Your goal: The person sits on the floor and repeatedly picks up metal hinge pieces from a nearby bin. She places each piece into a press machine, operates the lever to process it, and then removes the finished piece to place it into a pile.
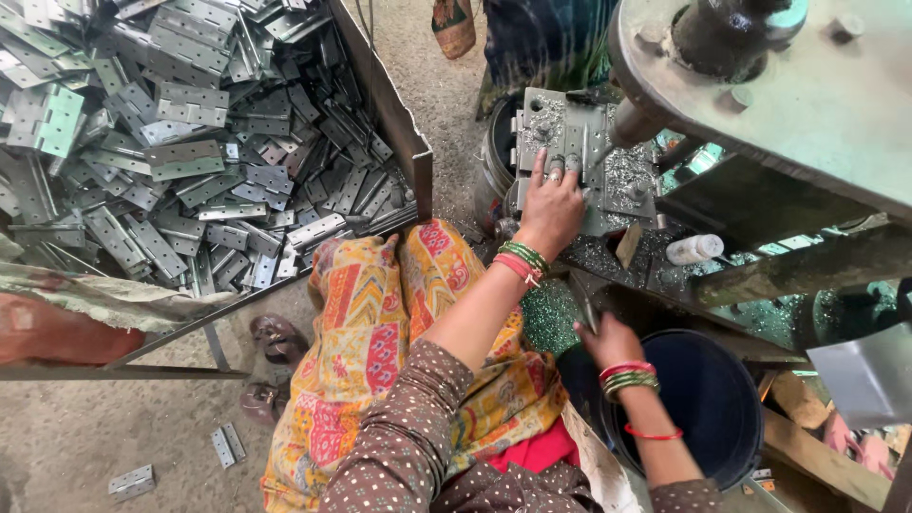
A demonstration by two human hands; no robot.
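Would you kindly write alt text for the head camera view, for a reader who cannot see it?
A seated person's left hand rests on a metal hinge plate under a drill press; the right hand hovers above a dark bucket. A tray piled with hinges lies to the left.

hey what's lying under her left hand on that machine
The left hand rests flat on a grey metal plate on the machine bed, strewn with shiny metal shavings. Whatever lies directly beneath the palm and fingers is covered, so it cannot be made out.
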